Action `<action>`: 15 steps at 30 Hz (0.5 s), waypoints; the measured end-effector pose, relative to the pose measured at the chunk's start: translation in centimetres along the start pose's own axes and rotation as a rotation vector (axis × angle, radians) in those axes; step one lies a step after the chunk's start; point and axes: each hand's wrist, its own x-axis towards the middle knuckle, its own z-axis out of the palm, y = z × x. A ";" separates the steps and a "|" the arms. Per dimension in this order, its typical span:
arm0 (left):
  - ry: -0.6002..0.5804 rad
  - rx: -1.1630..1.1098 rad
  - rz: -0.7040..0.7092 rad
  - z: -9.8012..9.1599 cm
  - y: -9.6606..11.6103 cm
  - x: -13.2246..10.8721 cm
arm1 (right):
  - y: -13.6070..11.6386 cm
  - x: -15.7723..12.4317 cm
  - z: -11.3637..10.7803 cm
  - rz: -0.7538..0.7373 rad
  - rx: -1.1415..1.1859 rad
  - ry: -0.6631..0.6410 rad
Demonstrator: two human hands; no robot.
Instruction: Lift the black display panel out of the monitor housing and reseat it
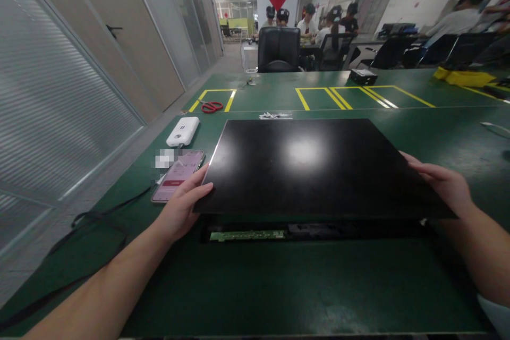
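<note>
A flat black screen panel (319, 170) is held between my two hands, its glossy face up. My left hand (185, 202) grips its left edge, thumb on top near the front corner. At the right edge my right hand (446, 183) holds the panel, with part of its fingers hidden. Under the panel's front edge lies a black frame (350, 229), mostly covered by it. A narrow green circuit board (247, 235) shows in the frame's left part. Beside my left hand lies a phone (179, 178) with a lit screen.
On the green table (298, 287) are a white power bank (183, 132), red-handled scissors (211, 107), small white pieces (275, 116) behind the panel and a black box (363, 76). A black strap (95, 215) runs along the left. People sit beyond a black chair (279, 48).
</note>
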 end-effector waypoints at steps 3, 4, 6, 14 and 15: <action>0.027 0.002 0.022 0.0 0.0 0.0 | 0.2 -0.9 0.4 0.149 0.007 0.061; 0.039 0.002 0.030 0.0 0.1 0.0 | 0.2 -1.1 0.5 0.166 0.010 0.063; 0.050 0.005 0.038 0.0 0.1 0.1 | 0.1 -1.3 0.6 0.145 0.028 0.025; 0.014 0.169 0.104 -0.8 -1.7 0.7 | -1.3 -0.7 -0.2 -0.064 0.169 0.195; 0.024 0.184 0.113 -1.0 -1.9 0.8 | -1.2 -0.5 -0.4 -0.107 0.187 0.185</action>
